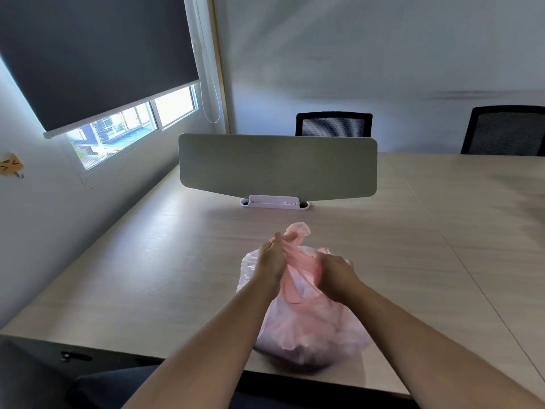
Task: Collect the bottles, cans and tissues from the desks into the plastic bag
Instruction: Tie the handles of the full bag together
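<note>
A pink plastic bag (309, 326) sits bulging on the wooden desk (147, 276) near its front edge, its gathered neck twisted upward between both hands, and its contents show only as dim shapes through the film, too blurred to name. The left hand (272, 261) grips the twisted top with fingers curled round it, while the right hand (336, 276) clamps the neck lower down, its fingertips hidden behind the plastic. A grey divider panel (277, 166) hides most of one black chair (333, 124), and a second chair (507, 129) is cut off at the right edge.
</note>
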`<state>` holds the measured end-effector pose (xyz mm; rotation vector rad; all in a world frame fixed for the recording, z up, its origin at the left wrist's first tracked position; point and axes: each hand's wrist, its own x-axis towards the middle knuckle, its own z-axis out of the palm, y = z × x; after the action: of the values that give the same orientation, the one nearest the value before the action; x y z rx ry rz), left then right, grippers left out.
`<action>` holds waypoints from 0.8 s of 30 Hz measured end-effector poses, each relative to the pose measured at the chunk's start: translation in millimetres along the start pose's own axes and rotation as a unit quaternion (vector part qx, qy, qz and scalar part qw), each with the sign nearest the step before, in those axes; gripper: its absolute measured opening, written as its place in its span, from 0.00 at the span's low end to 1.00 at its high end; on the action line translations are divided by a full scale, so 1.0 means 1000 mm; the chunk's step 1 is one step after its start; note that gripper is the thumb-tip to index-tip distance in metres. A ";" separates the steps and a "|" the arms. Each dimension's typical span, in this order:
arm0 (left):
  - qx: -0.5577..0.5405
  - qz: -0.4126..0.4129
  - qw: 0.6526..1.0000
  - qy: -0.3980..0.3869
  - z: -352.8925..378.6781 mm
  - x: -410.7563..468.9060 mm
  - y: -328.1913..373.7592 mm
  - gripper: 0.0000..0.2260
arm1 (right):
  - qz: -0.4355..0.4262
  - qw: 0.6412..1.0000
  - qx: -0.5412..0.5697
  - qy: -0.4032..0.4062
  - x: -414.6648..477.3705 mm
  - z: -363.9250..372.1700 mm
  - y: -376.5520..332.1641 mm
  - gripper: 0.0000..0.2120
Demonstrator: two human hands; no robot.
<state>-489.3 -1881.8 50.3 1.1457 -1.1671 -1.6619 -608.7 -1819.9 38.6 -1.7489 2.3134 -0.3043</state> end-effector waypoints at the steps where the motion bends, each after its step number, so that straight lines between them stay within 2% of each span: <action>1: -0.013 -0.002 1.000 0.000 -0.003 0.000 0.000 0.21 | 0.005 1.000 -0.017 -0.014 0.001 0.000 0.004 0.13; 3: -0.027 -0.005 1.000 0.000 -0.009 -0.002 0.000 0.22 | 0.024 0.998 0.035 -0.037 0.001 -0.001 0.009 0.09; 5: -0.030 -0.005 1.000 -0.007 -0.012 -0.004 0.002 0.23 | 0.033 0.982 0.182 -0.039 -0.001 -0.006 0.008 0.09; 7: -0.032 -0.004 0.999 -0.005 -0.015 -0.005 0.004 0.23 | 0.022 0.938 0.345 -0.026 -0.004 -0.011 0.000 0.10; 9: 0.005 0.005 1.000 -0.026 -0.018 -0.007 0.003 0.28 | 0.023 0.900 0.435 -0.014 -0.003 -0.014 -0.006 0.13; 10: 0.050 0.014 0.997 -0.049 -0.019 -0.009 0.003 0.30 | 0.022 0.895 0.445 -0.014 -0.002 -0.014 -0.008 0.15; 11: 0.099 0.031 0.992 -0.071 -0.019 -0.011 0.001 0.27 | 0.017 0.900 0.435 -0.017 -0.001 -0.014 -0.009 0.17; 14: 0.154 0.063 0.981 -0.103 -0.013 -0.021 0.003 0.16 | -0.010 0.930 0.366 -0.020 -0.005 -0.017 -0.017 0.22; 16: 0.132 0.056 0.987 -0.075 -0.007 -0.023 0.006 0.15 | -0.030 0.927 0.371 -0.038 -0.010 -0.018 -0.022 0.20; 19: 0.105 0.023 0.994 -0.012 -0.005 -0.018 0.006 0.17 | -0.061 0.931 0.347 -0.093 -0.015 -0.015 -0.022 0.12; 22: 0.038 -0.001 0.999 -0.001 -0.009 -0.014 0.005 0.20 | -0.066 0.964 0.234 -0.112 -0.014 -0.013 -0.013 0.08; 24: -0.016 -0.009 1.000 -0.015 -0.013 -0.013 0.004 0.22 | -0.042 0.969 0.217 -0.114 -0.014 -0.010 -0.005 0.09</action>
<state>-472.4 -1873.8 55.1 1.1179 -1.1491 -1.7097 -603.3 -1808.0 50.9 -1.5676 1.8453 -0.5458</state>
